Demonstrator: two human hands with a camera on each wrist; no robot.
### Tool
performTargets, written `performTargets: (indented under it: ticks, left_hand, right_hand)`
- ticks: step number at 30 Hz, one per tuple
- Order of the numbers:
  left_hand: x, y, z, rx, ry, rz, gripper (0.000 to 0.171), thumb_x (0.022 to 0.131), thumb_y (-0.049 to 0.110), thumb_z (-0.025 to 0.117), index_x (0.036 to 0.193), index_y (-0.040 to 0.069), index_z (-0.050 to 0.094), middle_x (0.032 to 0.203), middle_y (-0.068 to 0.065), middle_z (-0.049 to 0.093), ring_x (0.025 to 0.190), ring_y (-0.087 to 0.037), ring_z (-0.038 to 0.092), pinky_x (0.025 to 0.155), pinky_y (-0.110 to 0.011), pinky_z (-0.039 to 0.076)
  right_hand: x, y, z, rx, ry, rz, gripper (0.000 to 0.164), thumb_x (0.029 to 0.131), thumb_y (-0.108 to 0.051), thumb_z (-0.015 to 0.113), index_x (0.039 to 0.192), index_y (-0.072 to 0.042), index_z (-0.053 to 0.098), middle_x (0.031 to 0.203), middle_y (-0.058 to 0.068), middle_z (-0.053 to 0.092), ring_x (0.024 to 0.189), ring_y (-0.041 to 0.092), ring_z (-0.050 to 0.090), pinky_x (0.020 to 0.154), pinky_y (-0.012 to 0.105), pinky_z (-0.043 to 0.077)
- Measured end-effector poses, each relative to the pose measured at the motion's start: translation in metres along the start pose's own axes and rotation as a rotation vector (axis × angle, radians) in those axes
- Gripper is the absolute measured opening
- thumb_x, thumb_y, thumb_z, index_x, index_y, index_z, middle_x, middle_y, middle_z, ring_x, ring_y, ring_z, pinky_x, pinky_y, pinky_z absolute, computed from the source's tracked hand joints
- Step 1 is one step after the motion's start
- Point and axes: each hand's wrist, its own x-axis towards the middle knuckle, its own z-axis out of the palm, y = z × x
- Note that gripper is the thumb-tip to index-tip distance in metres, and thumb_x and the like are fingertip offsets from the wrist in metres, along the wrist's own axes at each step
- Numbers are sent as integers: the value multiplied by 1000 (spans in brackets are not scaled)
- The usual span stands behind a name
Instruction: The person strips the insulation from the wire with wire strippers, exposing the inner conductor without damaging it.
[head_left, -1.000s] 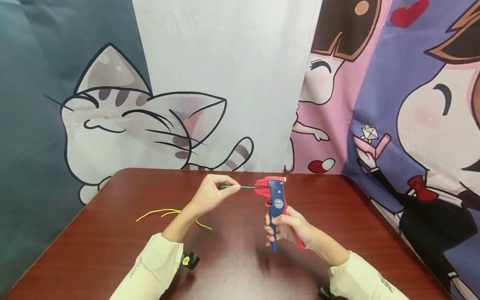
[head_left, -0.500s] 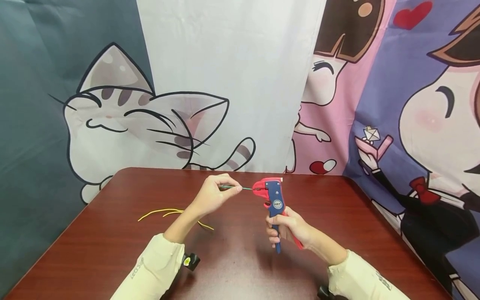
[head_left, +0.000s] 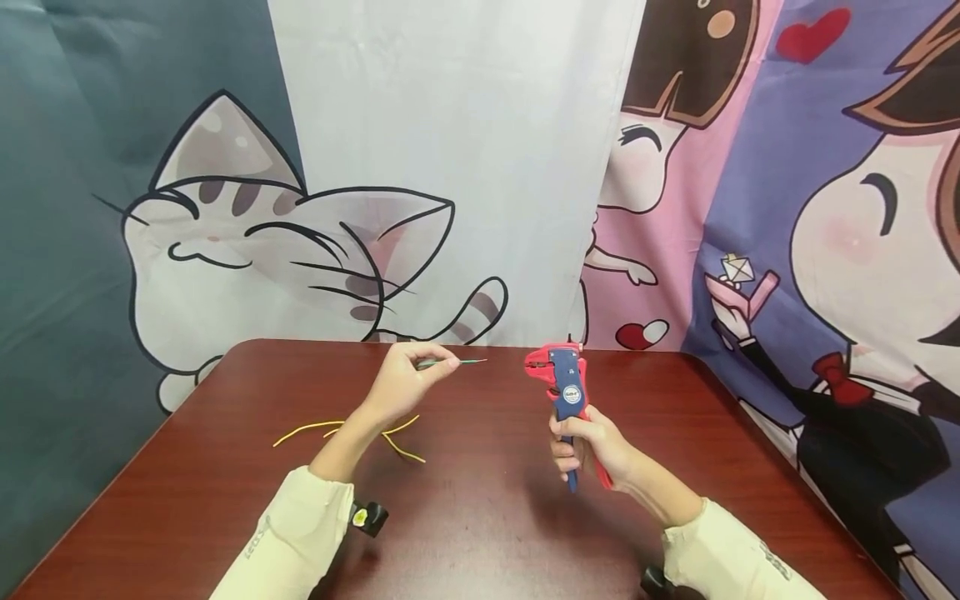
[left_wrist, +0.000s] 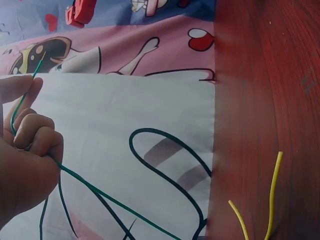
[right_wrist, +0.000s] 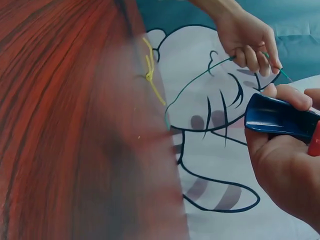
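Observation:
My left hand (head_left: 401, 379) pinches a green wire (head_left: 468, 361) between thumb and forefinger, above the table. In the left wrist view, the short wire end (left_wrist: 37, 67) points past the fingertips and its tip looks bare and coppery. The wire's long tail (right_wrist: 207, 70) hangs from the left hand in the right wrist view. My right hand (head_left: 600, 446) grips a wire stripper (head_left: 566, 375) by its handles, upright. Its red nose faces left, apart from the wire tip. The stripper's blue handle (right_wrist: 270, 117) shows inside the right hand's fingers.
Several yellow wires (head_left: 300, 428) lie on the dark red table (head_left: 480, 517), behind and under the left forearm. A cartoon-printed cloth (head_left: 465, 167) hangs behind the table. Black wrist-camera mounts (head_left: 369, 518) sit under the sleeves.
The green wire's end has come out of the stripper's nose. My left hand has moved left and slightly up; my right hand has shifted right with the stripper.

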Motion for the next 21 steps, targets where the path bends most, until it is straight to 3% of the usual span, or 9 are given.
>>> performTargets:
  ticks: [7,12,21]
  left_hand:
    - [0,-2,1,41,-66,1,8,90,11,71,93,6,76,89,-6,71,84,-17,58,76,-29,46]
    - [-1,-5,1,71,-60,-1,9,92,11,68,94,6,76,93,-6,71,83,-17,56,74,-29,45]
    - [0,-5,2,71,-57,-33,11,94,11,66,98,7,75,97,-4,71,88,-18,59,78,-30,46]
  right_hand:
    - [-4,-5,3,4,-17,-28,18,98,-9,37,99,-11,55,74,0,47,62,11,49,61,30,52]
    - [-6,-15,17,25,65,51,16,97,-7,38,97,-8,54,75,1,47,65,13,49,67,31,51]
    - [-8,-15,17,0,40,72,18,95,-5,39,108,-2,52,85,5,57,78,17,57,83,42,52]
